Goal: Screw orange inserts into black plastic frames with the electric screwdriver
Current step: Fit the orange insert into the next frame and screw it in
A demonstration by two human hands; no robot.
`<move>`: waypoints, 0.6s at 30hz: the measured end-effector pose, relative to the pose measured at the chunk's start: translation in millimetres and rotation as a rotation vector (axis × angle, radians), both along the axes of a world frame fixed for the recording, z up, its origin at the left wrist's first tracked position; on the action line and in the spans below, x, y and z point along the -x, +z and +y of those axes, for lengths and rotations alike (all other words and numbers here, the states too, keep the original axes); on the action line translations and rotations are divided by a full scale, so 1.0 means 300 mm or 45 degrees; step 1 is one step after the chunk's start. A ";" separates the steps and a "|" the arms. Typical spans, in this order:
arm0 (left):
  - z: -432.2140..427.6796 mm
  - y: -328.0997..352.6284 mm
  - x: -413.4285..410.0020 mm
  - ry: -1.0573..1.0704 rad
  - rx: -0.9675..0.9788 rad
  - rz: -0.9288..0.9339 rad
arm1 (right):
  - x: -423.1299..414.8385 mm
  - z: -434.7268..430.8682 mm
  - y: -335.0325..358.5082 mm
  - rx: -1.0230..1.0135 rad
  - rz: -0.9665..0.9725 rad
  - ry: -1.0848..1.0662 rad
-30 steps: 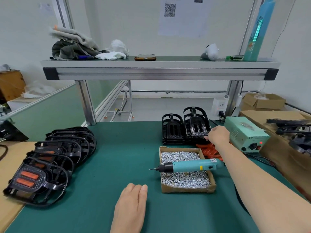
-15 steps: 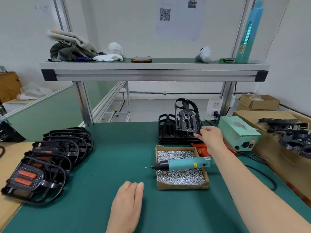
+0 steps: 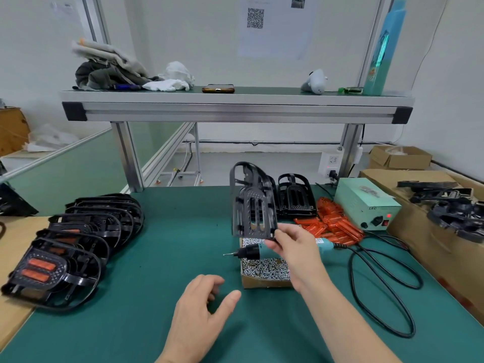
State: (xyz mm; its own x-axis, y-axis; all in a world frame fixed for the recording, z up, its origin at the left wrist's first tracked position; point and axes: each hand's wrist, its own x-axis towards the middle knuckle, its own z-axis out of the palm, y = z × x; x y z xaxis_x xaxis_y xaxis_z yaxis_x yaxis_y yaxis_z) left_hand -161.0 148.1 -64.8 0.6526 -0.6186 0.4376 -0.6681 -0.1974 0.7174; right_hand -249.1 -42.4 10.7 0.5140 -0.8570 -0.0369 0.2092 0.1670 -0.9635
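Right hand [image 3: 290, 247] pinches one black frame [image 3: 251, 205] at its lower right corner, thumb and fingertips curled on the edge. The frame is in the air, upright, long axis near vertical, rounded end up, slotted face toward the camera. It hangs above the far end of the box of screws [image 3: 262, 282], in front of the stack of bare frames [image 3: 294, 197].

Left hand [image 3: 199, 318] holds nothing: fingers loosely bent, thumb spread out, low over the green mat [image 3: 157, 231]. Cannot tell if it touches the mat.

Key relation: the frame lies up and to the right of the left hand, with its free lower left corner the part nearest that hand. The bare mat between the two hands looks like the likely set-down spot, so the frame probably has to tip from upright to flat, toward the left hand.

Screwdriver [image 3: 250, 252] lies across the box of screws, tip pointing left, partly hidden under the right hand. Orange inserts [image 3: 330, 224] sit in a pile to the right of the bare stack, nearer the right hand, well apart from the left. No insert in this frame yet, slots look empty. Finished frames [image 3: 65, 247] overlap in a row at far left.
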 end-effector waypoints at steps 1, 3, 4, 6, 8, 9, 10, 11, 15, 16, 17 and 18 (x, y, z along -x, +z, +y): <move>0.002 0.003 0.002 -0.002 0.006 -0.005 | 0.002 0.025 -0.011 0.005 -0.010 0.020; 0.006 0.010 0.007 -0.006 0.029 0.002 | 0.007 0.074 -0.033 0.033 -0.015 0.057; 0.009 0.015 0.009 -0.008 0.042 0.006 | 0.012 0.096 -0.046 0.055 -0.001 0.064; 0.015 0.025 0.013 -0.009 0.073 -0.001 | 0.021 0.139 -0.081 0.125 0.054 0.063; 0.023 0.037 0.018 -0.013 0.126 -0.012 | 0.029 0.177 -0.120 0.224 0.124 0.047; 0.026 0.042 0.020 -0.015 0.160 -0.017 | 0.032 0.192 -0.138 0.275 0.143 0.038; 0.029 0.045 0.023 -0.013 0.192 -0.016 | 0.034 0.206 -0.151 0.323 0.150 0.032; 0.031 0.047 0.025 -0.001 0.217 -0.009 | 0.035 0.218 -0.162 0.364 0.153 0.029; 0.031 0.048 0.030 0.095 0.274 -0.002 | 0.033 0.243 -0.175 0.465 0.164 0.037; 0.030 0.048 0.031 0.113 0.274 -0.017 | 0.034 0.244 -0.175 0.487 0.176 0.040; 0.029 0.047 0.033 0.126 0.271 -0.036 | 0.036 0.244 -0.175 0.510 0.191 0.041; 0.029 0.045 0.034 0.134 0.270 -0.059 | 0.039 0.244 -0.175 0.530 0.206 0.041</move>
